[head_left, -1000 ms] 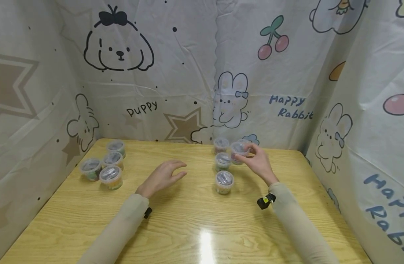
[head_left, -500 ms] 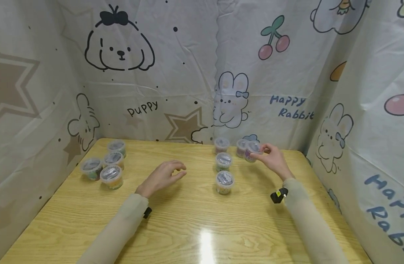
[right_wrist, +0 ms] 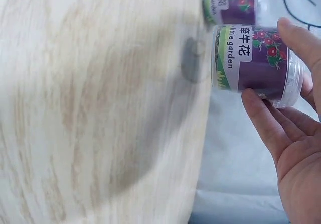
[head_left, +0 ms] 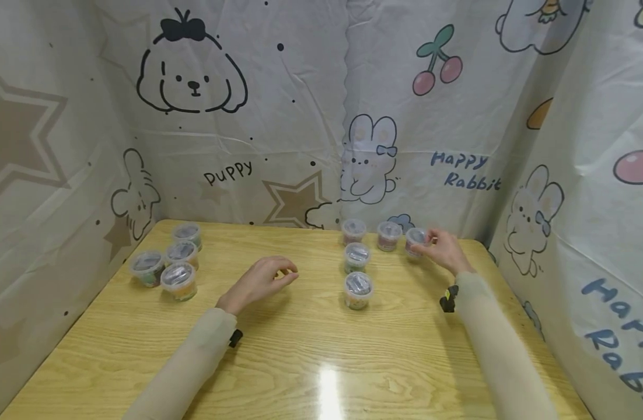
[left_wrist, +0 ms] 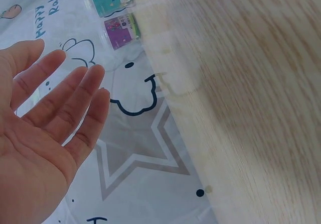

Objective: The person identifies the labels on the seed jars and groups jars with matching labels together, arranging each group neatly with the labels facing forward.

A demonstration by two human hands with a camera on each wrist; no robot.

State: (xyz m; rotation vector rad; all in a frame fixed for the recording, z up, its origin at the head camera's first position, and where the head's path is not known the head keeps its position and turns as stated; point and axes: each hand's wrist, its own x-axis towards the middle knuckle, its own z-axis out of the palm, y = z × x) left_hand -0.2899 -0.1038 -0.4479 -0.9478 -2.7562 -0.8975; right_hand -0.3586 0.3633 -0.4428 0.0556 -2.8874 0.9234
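Observation:
At the back right, my right hand (head_left: 444, 251) pinches a small clear-lidded plastic tub (head_left: 415, 244) between thumb and fingers. Its purple "little garden" label (right_wrist: 263, 58) faces the right wrist camera, with red berries printed on it. Just left of it stands another purple-labelled tub (head_left: 389, 237), also partly visible in the right wrist view. A column of tubs runs toward me: a back tub (head_left: 353, 232), a middle tub (head_left: 356, 258) and a front tub (head_left: 358, 290). Over the middle of the table, my left hand (head_left: 261, 283) holds nothing, its fingers loosely bent.
Several more lidded tubs cluster at the left of the wooden table (head_left: 300, 361): an orange-labelled tub (head_left: 179, 282) in front and a green-labelled tub (head_left: 147, 268) beside it. A printed cloth (head_left: 300, 116) hangs behind the table and along both sides.
My right hand has carried the purple-labelled tub rightward, from close against the other back tub to a spot with a gap between them. My left hand stays nearly still.

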